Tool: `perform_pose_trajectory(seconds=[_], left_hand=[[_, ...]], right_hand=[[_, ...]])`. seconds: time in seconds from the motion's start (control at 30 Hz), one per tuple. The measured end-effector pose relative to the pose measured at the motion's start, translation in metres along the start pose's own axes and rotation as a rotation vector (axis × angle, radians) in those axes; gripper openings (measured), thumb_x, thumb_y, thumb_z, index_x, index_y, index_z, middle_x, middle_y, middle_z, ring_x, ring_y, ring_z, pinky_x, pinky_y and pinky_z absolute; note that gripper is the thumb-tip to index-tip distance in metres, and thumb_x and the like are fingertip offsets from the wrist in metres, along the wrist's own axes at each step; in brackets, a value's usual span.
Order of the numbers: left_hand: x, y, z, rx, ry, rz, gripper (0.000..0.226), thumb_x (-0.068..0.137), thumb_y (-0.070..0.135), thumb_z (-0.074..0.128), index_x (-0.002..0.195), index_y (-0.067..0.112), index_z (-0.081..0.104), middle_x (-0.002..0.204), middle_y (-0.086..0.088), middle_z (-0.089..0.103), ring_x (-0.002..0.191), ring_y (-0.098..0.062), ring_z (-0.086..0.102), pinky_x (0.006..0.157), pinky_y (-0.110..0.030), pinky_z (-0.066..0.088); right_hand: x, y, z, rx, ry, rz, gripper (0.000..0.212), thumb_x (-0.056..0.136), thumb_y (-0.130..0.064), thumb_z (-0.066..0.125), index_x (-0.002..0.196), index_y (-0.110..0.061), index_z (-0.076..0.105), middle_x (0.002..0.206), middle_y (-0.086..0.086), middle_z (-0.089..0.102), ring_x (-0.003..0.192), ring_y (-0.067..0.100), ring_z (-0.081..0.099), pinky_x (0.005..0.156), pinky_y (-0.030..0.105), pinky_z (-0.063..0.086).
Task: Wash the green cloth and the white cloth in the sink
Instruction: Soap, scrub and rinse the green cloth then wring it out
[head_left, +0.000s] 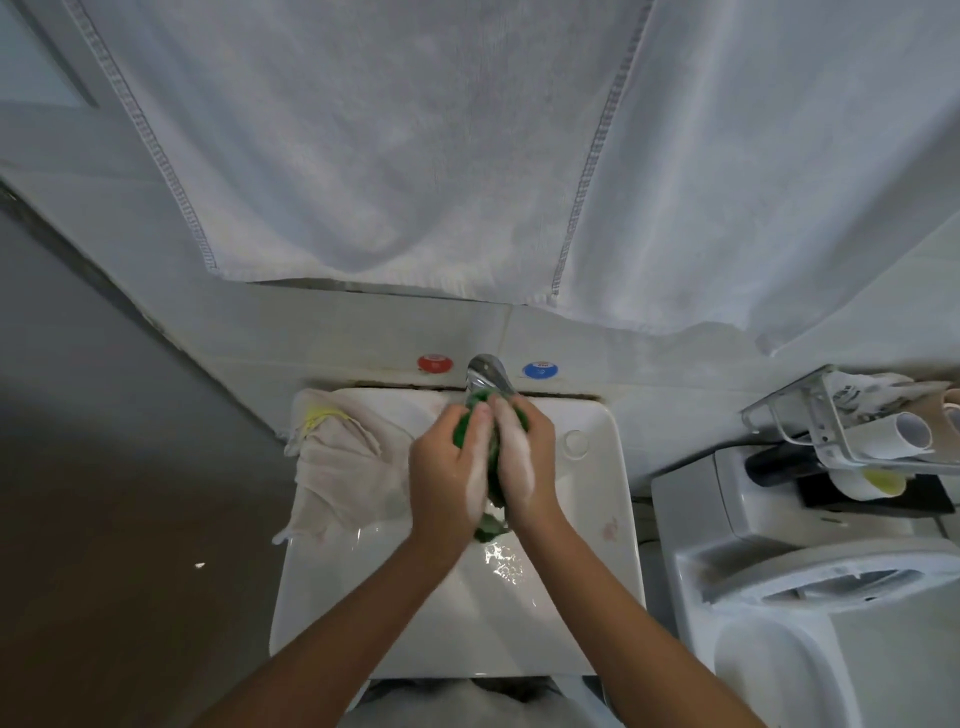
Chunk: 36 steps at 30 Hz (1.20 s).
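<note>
Green cloth (493, 467), bunched with its long axis running from the faucet (485, 376) toward the person, is gripped between the soapy left hand (449, 470) and right hand (522, 462) over the white sink (597, 519). Left of the faucet, the white cloth (343, 467) drapes over the sink's rim. Beyond the faucet is a tiled wall (363, 332) with a hanging white towel (389, 156); a toilet (810, 597) stands to its right.

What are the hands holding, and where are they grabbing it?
Both hands hold the green cloth, bunched up between them under the tap. The left hand grips its left side, the right hand its right side; a bit hangs out below.
</note>
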<state>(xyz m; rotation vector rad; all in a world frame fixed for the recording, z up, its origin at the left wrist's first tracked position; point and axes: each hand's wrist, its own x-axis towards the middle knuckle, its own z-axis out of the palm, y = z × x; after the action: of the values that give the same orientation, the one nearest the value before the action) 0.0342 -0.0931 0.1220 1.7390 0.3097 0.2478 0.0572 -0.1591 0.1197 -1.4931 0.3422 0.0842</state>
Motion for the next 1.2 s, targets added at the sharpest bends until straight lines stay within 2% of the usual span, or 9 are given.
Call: perform_pose_trajectory(seconds=[0.13,0.27,0.47,0.57,0.7,0.77,0.87,1.03,1.2], left_hand=[[0.023,-0.004,-0.007,-0.01,0.094,-0.017,0.034,0.096,0.014,0.052,0.063,0.025,0.05,0.054,0.01,0.051,0.054,-0.003,0.048,0.055,-0.02,0.039],[-0.009,0.002,0.0,-0.004,-0.048,0.004,0.031,0.094,0.012,0.056,0.066,0.025,0.052,0.057,0.011,0.056,0.053,-0.004,0.052,0.052,-0.016,0.043],[0.033,-0.004,-0.034,-0.025,-0.118,-0.128,0.023,0.089,0.01,0.062,0.069,0.01,0.052,0.061,-0.001,0.052,0.058,-0.012,0.05,0.054,-0.024,0.045],[0.037,0.002,-0.047,0.011,-0.245,-0.171,0.015,0.087,0.001,0.062,0.078,0.008,0.052,0.07,-0.004,0.056,0.059,-0.006,0.054,0.052,-0.015,0.045],[0.038,0.003,-0.061,-0.024,-0.487,-0.273,0.024,0.087,-0.007,0.057,0.087,0.013,0.045,0.106,-0.004,0.064,0.092,-0.02,0.064,0.07,-0.032,0.056],[0.038,0.004,-0.066,-0.002,-0.623,-0.263,0.029,0.086,-0.011,0.055,0.088,0.014,0.04,0.107,-0.004,0.063,0.087,-0.012,0.065,0.065,-0.029,0.055],[0.041,0.006,-0.071,0.199,-0.801,-0.144,0.035,0.085,-0.008,0.058,0.098,0.02,0.04,0.097,0.005,0.061,0.075,0.002,0.061,0.06,-0.022,0.051],[0.051,-0.003,-0.074,0.887,-0.934,0.033,0.066,0.083,0.029,0.069,0.139,0.036,0.034,0.119,0.004,0.059,0.107,-0.018,0.059,0.089,-0.034,0.049],[0.059,0.005,-0.076,0.894,-0.774,0.086,0.021,0.077,0.026,0.073,0.095,0.025,0.062,0.096,0.003,0.058,0.09,-0.017,0.057,0.078,-0.035,0.047]], right_hand=[[-0.016,0.0,-0.002,-0.108,-0.13,-0.013,0.019,0.093,-0.009,0.055,0.08,0.004,0.06,0.071,0.009,0.061,0.07,0.017,0.061,0.068,0.031,0.05],[0.003,-0.002,-0.005,0.004,0.013,0.043,0.019,0.094,-0.012,0.054,0.081,0.001,0.06,0.073,0.014,0.058,0.072,0.027,0.059,0.07,0.038,0.051],[-0.004,-0.002,-0.028,-0.064,-0.225,-0.01,0.016,0.091,-0.014,0.063,0.075,-0.016,0.063,0.081,0.001,0.065,0.082,0.018,0.064,0.073,0.028,0.055],[0.001,-0.007,-0.044,-0.074,-0.277,-0.036,0.006,0.084,-0.017,0.067,0.088,-0.014,0.065,0.088,-0.001,0.066,0.084,0.01,0.066,0.073,0.024,0.054],[0.005,-0.013,-0.057,-0.188,-0.328,-0.086,0.022,0.075,-0.021,0.067,0.095,-0.011,0.065,0.089,0.0,0.066,0.083,0.008,0.065,0.073,0.022,0.053],[0.006,-0.016,-0.061,-0.251,-0.373,-0.114,0.017,0.076,-0.018,0.069,0.093,-0.014,0.066,0.088,-0.002,0.066,0.082,0.009,0.065,0.07,0.022,0.054],[0.006,-0.019,-0.066,-0.305,-0.455,-0.174,0.02,0.08,-0.007,0.074,0.089,-0.022,0.066,0.085,-0.007,0.066,0.079,0.008,0.065,0.065,0.021,0.052],[0.002,-0.025,-0.064,-0.68,-0.528,-0.384,0.027,0.077,-0.024,0.078,0.101,-0.028,0.067,0.093,-0.023,0.059,0.092,0.002,0.059,0.084,0.025,0.05],[0.002,-0.026,-0.066,-0.881,-0.531,-0.418,0.049,0.075,-0.037,0.078,0.12,-0.025,0.064,0.104,-0.018,0.055,0.095,0.002,0.053,0.087,0.025,0.045]])
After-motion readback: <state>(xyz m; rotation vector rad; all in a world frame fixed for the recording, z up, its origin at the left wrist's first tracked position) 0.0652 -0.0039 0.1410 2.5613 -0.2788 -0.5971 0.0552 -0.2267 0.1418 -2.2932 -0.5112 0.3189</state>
